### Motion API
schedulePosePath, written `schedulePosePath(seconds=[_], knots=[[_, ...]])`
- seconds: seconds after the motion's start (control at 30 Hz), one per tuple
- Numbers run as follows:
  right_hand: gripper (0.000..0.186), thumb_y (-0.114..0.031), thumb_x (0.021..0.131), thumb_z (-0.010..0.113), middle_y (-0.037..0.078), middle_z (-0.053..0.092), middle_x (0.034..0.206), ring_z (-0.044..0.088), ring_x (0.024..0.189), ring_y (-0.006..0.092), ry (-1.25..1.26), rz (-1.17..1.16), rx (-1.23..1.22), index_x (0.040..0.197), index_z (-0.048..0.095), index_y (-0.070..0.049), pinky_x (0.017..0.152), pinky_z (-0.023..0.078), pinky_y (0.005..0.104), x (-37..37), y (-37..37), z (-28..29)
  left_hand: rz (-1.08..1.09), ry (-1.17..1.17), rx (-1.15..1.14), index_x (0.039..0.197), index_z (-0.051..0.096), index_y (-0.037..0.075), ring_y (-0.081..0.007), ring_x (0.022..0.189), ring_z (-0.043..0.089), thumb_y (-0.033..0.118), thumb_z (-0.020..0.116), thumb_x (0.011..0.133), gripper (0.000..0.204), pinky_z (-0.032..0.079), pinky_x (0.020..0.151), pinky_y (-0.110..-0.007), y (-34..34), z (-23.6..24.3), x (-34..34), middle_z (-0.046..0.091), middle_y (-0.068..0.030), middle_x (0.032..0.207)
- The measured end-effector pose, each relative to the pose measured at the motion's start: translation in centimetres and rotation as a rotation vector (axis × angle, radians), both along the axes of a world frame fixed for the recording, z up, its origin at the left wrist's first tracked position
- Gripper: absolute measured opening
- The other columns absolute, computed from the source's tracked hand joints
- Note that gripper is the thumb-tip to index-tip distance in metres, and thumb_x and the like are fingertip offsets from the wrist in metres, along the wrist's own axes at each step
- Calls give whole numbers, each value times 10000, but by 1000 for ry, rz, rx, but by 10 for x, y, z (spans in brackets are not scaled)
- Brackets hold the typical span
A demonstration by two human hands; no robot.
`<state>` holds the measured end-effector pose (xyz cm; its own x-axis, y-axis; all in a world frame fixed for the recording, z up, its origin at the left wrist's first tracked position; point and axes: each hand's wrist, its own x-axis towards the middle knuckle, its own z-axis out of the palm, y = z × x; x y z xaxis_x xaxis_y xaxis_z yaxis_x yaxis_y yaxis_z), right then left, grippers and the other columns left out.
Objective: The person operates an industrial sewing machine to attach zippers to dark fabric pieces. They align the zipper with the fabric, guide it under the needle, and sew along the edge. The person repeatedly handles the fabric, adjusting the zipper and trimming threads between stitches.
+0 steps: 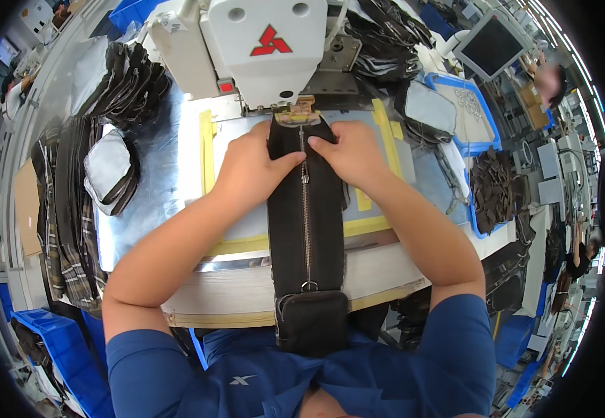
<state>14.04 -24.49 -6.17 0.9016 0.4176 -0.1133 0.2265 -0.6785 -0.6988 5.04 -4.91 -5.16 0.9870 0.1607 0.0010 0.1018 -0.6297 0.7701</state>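
Note:
A long black zippered strip (288,223) runs from the sewing machine (264,49) down over the table edge toward me. Its far end lies under the machine's brass-coloured clamp (302,115). My left hand (250,167) grips the strip's left side, thumb lying on top close to the zipper. On the opposite side my right hand (351,153) holds the right edge, its thumb beside the zipper. A metal zipper pull (305,179) sits just below my thumbs. Near my lap, a metal ring (308,285) sits above a black rounded end piece (312,320).
Stacks of dark cut pieces (125,80) and plaid-lined panels (72,216) stand at left. To the right are a blue-rimmed tray of metal rings (469,104) and a bin of small dark pieces (492,184). Yellow tape (208,150) borders the metal plate; a monitor (492,45) stands far right.

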Motion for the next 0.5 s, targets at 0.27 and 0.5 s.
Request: schedulePosePath(seconds=[0.27, 0.5], knots=[[406, -354, 963, 762, 289, 732, 943, 718, 955, 472, -78, 53, -143, 928, 742, 50, 850, 560, 530, 15, 5, -1, -509, -440, 611, 1452, 602, -63, -419, 1352, 589, 588, 840, 825, 935, 437, 1187, -485, 16, -22, -12, 634, -239, 1428], [382, -316, 950, 763, 291, 741, 896, 732, 921, 467, -46, 67, -116, 934, 757, 65, 833, 573, 524, 19, 13, 14, -571, -331, 609, 1451, 581, -98, -408, 1390, 566, 652, 841, 769, 1046, 435, 1193, -484, 19, -18, 6, 604, -248, 1488]])
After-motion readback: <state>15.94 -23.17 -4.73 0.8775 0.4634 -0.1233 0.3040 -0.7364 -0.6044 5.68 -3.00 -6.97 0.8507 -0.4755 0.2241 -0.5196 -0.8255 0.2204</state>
